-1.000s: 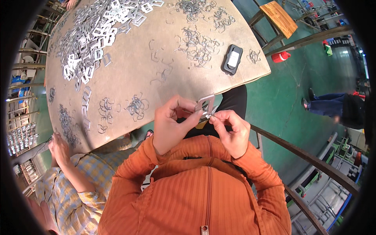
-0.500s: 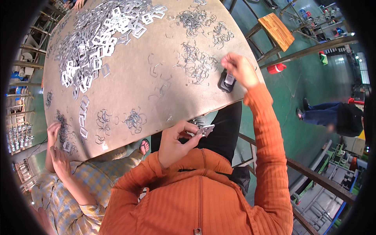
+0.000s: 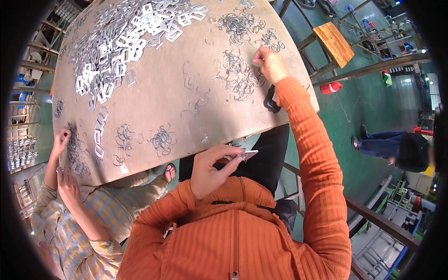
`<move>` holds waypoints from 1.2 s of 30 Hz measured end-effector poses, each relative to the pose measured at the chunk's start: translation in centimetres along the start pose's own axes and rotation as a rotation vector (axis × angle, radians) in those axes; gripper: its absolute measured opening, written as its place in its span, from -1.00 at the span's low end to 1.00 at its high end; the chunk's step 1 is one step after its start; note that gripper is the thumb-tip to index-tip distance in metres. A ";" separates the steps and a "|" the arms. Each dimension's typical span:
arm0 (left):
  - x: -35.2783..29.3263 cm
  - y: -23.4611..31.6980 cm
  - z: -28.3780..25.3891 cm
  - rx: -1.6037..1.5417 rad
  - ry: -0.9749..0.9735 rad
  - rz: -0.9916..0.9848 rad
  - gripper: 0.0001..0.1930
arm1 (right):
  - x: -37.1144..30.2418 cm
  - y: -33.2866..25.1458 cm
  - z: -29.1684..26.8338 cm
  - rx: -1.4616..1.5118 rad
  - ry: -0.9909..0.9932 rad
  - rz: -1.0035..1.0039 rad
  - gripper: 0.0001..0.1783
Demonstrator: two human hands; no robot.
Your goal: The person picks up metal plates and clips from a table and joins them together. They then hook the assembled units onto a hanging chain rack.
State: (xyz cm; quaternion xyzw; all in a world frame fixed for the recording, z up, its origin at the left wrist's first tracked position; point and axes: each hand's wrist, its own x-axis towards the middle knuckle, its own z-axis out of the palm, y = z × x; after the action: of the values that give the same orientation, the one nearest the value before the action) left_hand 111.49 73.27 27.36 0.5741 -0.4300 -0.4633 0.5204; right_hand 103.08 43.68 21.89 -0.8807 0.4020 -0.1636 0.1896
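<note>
My left hand (image 3: 212, 169) is closed in front of my body, just off the table's near edge. Between thumb and fingers it pinches a small flat silver metal piece (image 3: 250, 154), seen nearly edge-on. Out over the right side of the table is my right hand (image 3: 271, 65), its fingertips drawn together; whatever they hold, if anything, is too small to make out. It is beside a loose pile of bent wire clips (image 3: 237, 77). A black object (image 3: 270, 100) lies partly hidden under my right wrist.
A large heap of flat silver frames (image 3: 126, 42) covers the table's far left. More wire clips (image 3: 162, 140) lie near the front edge. At the left, a co-worker's hands (image 3: 69, 186) are by a dark clip pile. A wooden stool (image 3: 333, 44) stands beyond the table's right edge.
My right hand has moved away from me and slightly left, from above the black object to the wire clips. The metal piece in my left hand has tilted.
</note>
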 end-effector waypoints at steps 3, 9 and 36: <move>-0.2 -0.4 0.1 0.005 0.045 0.040 -0.83 | -3.9 -2.2 -2.5 0.647 -0.013 0.180 -0.90; -0.7 -0.8 0.2 0.023 0.115 0.066 -0.84 | -16.8 -10.8 -8.9 1.287 -0.146 0.498 -0.85; 16.4 -6.7 -20.8 1.113 0.756 0.352 -0.78 | -23.3 -15.4 -6.1 0.933 0.321 0.092 -0.76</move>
State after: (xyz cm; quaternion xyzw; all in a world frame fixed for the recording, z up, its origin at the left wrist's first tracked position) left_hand 135.25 61.98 19.92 0.7992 -0.4795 0.1493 0.3302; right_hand 95.77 69.71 31.25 -0.6471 0.3485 -0.4511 0.5063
